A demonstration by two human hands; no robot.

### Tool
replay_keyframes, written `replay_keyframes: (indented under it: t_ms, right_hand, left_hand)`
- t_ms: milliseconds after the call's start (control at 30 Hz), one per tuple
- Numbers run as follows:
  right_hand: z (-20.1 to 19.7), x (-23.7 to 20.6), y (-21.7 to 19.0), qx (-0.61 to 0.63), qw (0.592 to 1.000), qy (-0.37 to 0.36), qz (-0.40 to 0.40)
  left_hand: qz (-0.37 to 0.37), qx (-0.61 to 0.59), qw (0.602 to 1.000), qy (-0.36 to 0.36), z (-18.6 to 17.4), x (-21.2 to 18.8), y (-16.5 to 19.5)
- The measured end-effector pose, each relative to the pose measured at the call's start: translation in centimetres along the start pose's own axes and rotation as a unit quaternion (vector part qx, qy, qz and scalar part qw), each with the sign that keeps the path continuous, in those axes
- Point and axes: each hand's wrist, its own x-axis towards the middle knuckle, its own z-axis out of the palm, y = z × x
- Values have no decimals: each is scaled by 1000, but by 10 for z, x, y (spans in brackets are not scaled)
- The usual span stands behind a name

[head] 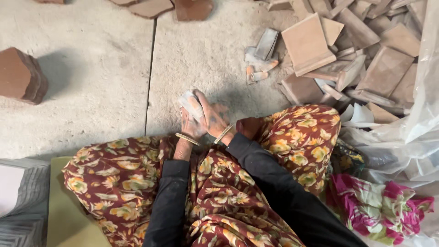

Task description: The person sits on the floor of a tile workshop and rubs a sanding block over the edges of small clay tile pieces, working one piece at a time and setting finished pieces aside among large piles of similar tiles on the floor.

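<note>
Left hand (191, 127): raised in front of the knees, fingers curled up around the lower side of a small pale pad, a thin bangle at the wrist.
Right hand (211, 115): pressed against the left hand, fingers wrapped over the far side of the same pad, a bangle at the wrist too.
Pale pad (190, 104): small, flat, grey-white, dusty; pinched between both hands, its top edge sticking out above the fingertips. What it is made of cannot be told.
Sleeves (256, 169): dark, long, running from the lower edge up to both wrists.
Lap: floral cloth (137, 178) in dark red and yellow, spread over both knees just below the hands.
Floor (91, 68): bare, sandy concrete with a straight seam running away from the hands.
Tile pile (366, 59): many flat brown square tiles and broken strips heaped at upper right, well apart from the hands.
Loose strips (261, 52): a few grey and orange pieces lying on the floor between the hands and the pile.
Brown block (22, 75): a stack of tiles at far left, alone.
Plastic sheet (411, 137): clear, crumpled, along the right edge.
Pink cloth (379, 206): bunched at lower right beside the knee.
</note>
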Motion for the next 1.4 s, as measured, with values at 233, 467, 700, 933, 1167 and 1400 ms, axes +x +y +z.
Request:
replay_keyframes:
  t_ms: [233,467,700,933,1167,1400]
  right_hand:
    - [-14,58,-18,10,961,-146,233]
    - [-31,64,-40,50,974,-91,203]
    - [-45,36,-40,-86,977,-94,172]
    - [-42,31,-36,-100,972,-127,172]
    - [-12,31,-16,-172,980,-94,41]
    - [-12,32,-20,-90,990,-62,93]
  left_hand:
    - [-375,-585,718,-45,-25,22,16]
    - [-473,-785,399,10,-17,29,35]
    - [-300,-335,889,-87,-31,16,0]
    - [-248,-11,934,-258,-38,4,-10]
    - [-56,-56,996,43,-15,-15,-9]
    - [-171,-390,902,-71,-13,-4,6]
